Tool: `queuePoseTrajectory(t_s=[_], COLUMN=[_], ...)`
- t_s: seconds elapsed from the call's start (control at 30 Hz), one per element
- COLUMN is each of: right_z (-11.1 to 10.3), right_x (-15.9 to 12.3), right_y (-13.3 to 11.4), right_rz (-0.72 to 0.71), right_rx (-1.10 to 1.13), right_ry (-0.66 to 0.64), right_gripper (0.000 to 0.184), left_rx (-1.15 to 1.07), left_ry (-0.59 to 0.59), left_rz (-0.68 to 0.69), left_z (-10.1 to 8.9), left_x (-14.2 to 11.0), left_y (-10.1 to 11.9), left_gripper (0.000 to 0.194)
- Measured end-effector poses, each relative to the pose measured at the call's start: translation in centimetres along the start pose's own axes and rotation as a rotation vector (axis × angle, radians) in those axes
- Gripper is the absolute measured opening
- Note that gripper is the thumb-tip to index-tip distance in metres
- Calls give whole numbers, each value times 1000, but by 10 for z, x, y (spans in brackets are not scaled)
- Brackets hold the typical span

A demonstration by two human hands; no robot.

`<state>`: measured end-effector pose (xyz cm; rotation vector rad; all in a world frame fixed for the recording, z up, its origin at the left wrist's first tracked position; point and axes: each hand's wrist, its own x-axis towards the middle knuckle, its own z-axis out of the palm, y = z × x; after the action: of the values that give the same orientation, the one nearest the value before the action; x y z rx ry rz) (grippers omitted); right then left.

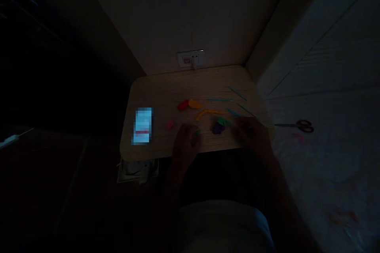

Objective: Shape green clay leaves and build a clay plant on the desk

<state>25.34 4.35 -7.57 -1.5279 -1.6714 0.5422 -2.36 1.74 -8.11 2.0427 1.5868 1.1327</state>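
In the dim head view, my left hand point(187, 140) is curled near the front edge of the small wooden table point(160, 91). A small green piece point(197, 131), which looks like modelling clay, shows at its fingertips. My right hand point(252, 131) is over the table's right side, its fingers dark and smeared by motion. Just left of it lies a green lump point(222, 121) against a purple lump point(218, 128). Behind them curves a yellow-orange strip point(209, 112). A red lump point(183, 105) touches an orange lump point(195, 104). A pink lump point(169, 124) lies left of my left hand.
A lit phone point(143, 125) lies on the table's left. Thin blue-green sticks point(219, 99) and a short blue tool point(232, 112) are at the right. Scissors point(298, 125) rest on the pale sheet point(326, 166) beside the table. A wall socket point(190, 59) is behind.
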Motion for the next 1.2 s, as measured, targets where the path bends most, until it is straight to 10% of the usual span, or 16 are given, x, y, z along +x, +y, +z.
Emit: queuePoseTrajectory(t_s=[0.4,1.2], right_z=[22,63], right_x=[1,3], right_y=[-11,-47], right_rz=[-108,94], right_rx=[-57,183], right_ry=[-75,-75], right_gripper=[59,43], left_rx=[60,100], left_ry=[25,-16], left_rz=[-46,-39], left_z=[10,8], left_x=[1,-1], left_y=[-1,-3], left_gripper=[11,8])
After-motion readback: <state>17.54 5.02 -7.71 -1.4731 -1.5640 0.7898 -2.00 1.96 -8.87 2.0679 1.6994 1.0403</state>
